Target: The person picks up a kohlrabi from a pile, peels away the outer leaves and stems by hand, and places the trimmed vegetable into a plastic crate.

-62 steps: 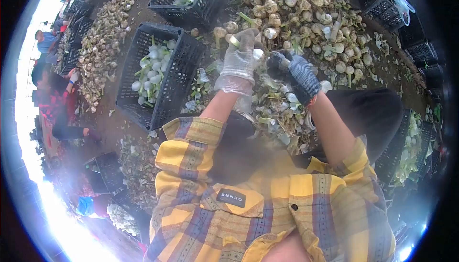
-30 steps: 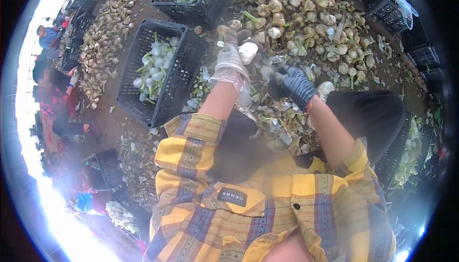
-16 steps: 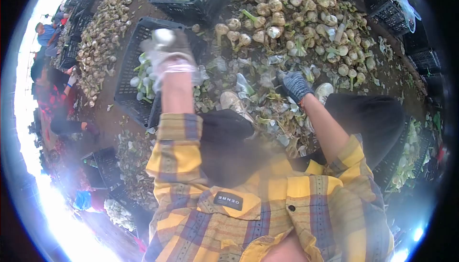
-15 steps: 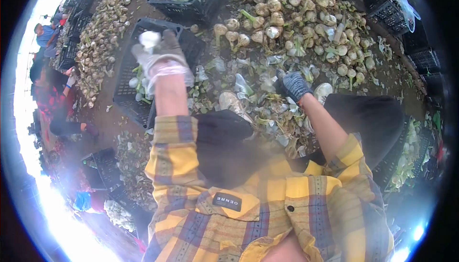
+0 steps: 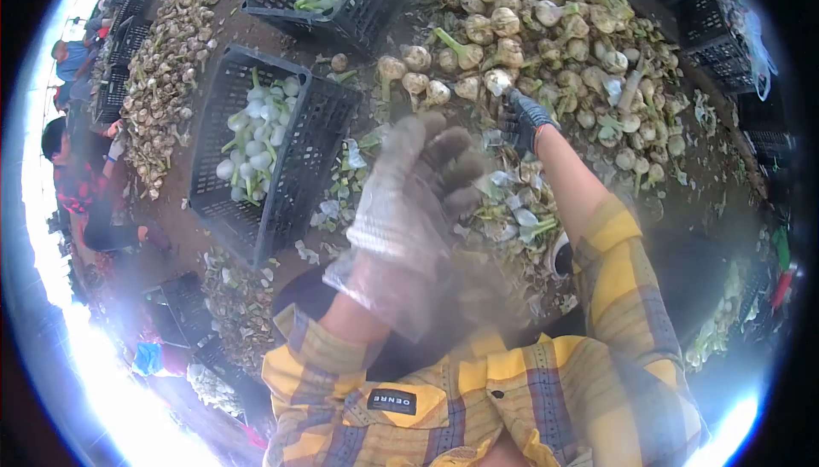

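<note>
My left hand (image 5: 418,181), in a whitish glove with a clear plastic cuff, is raised close to the camera. Its fingers are loosely curled and apart, with nothing between them. My right hand (image 5: 527,121), in a grey-and-black striped glove, is at the near edge of a heap of bulbs (image 5: 554,32). Its fingers are closed beside a pale bulb (image 5: 497,82); what they grip is too small to make out. Peeled white bulbs (image 5: 256,139) with green stems lie in a black crate (image 5: 294,185) to the left.
Another black crate (image 5: 358,28) with white bulbs stands at the top. Peelings (image 5: 520,211) cover the ground before me. At the left, a person in red check (image 5: 81,185) sits by a long bulb pile (image 5: 166,75). More crates (image 5: 717,49) stand at the right.
My left hand carried a white bulb over to the left crate and is now back near my body without it. My right hand has moved forward to the bulb heap.
</note>
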A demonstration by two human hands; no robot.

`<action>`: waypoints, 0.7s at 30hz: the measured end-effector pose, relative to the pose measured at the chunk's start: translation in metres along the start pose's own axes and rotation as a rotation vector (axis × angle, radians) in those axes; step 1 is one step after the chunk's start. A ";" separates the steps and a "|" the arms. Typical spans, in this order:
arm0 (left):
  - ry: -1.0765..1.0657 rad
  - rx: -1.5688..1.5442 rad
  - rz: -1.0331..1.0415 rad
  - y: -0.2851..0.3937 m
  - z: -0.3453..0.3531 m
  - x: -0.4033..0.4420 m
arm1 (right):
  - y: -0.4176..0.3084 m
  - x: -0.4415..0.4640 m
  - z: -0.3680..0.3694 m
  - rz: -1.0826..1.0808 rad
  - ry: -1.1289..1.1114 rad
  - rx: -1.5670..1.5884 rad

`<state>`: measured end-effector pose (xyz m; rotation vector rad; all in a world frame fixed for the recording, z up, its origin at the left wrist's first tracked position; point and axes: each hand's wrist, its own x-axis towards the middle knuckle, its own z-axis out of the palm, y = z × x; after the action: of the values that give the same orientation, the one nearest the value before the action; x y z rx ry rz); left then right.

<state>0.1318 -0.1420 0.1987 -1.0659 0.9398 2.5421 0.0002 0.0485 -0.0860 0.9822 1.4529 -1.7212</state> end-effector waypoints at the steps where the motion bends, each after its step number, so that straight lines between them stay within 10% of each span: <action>1: 0.024 0.004 -0.021 0.001 0.001 0.002 | -0.002 0.018 0.001 0.055 -0.006 0.072; 9: 0.058 -0.078 -0.083 0.008 0.001 0.014 | -0.022 0.020 0.035 0.066 -0.151 0.520; 16: 0.207 0.205 0.114 -0.020 -0.012 0.033 | -0.003 -0.068 0.047 -0.609 0.193 -0.693; 21: 0.243 0.296 0.178 -0.039 -0.010 0.057 | 0.013 -0.190 0.061 -1.110 -0.003 -0.624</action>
<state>0.1139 -0.1207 0.1348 -1.2639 1.4830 2.3360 0.0973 -0.0096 0.0793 -0.2598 2.5605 -1.6640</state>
